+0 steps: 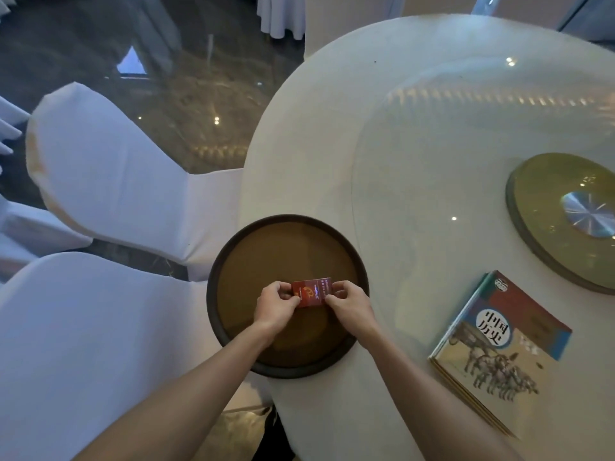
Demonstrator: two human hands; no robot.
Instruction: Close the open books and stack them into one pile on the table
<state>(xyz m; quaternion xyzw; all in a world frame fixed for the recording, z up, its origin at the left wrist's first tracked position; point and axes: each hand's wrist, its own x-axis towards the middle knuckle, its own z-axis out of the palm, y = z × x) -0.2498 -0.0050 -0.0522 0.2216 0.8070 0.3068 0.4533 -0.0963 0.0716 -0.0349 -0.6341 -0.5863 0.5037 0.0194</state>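
- Two hands: the left hand (278,306) and the right hand (349,306).
- One small red box (311,292), between both hands.
- One round brown tray (219,294).
- One pile of closed books (499,347); how many is not clear.
- One round table (332,128).
- One glass turntable (432,161).
- Two white-covered chairs (109,181) fully in view.

The small box (311,292) is red with gold markings. The round tray (233,261) is brown, dark-rimmed. The top book (499,347) shows red, blue and tan, on a white counter (332,128).

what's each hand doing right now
Left hand: closed on the left end of the small red box.
Right hand: closed on its right end.
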